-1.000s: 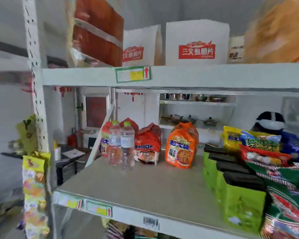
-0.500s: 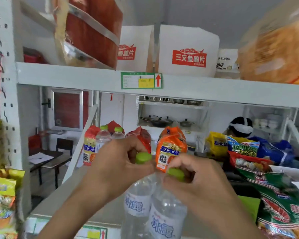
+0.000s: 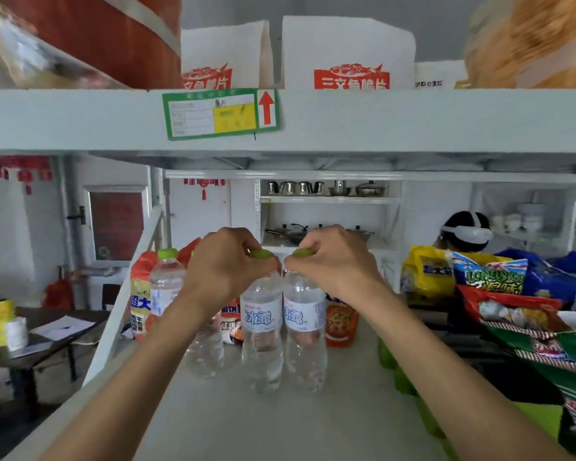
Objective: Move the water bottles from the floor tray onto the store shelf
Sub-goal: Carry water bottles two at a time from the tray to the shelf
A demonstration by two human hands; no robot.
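Note:
Two clear water bottles with green caps and blue-lettered white labels stand side by side on the grey shelf board [image 3: 280,424]. My left hand [image 3: 225,264] grips the cap of the left bottle [image 3: 261,327]. My right hand [image 3: 335,257] pinches the cap of the right bottle [image 3: 305,324]. Both bottle bases appear to rest on the board. Two more water bottles stand to the left: one [image 3: 165,287] in clear sight, the other [image 3: 207,354] mostly hidden behind my left forearm. The floor tray is out of view.
Orange noodle packs [image 3: 138,301] line the back of the shelf. Green boxes [image 3: 403,380] and snack bags [image 3: 519,317] fill the right side. The upper shelf edge [image 3: 379,121] hangs close overhead. A person wearing a headset [image 3: 464,231] is behind the shelf, a dark table [image 3: 40,337] at left.
A second ago no hands were in view. Both hands then came up holding a bottle each by the cap and have carried them forward and down onto the shelf board.

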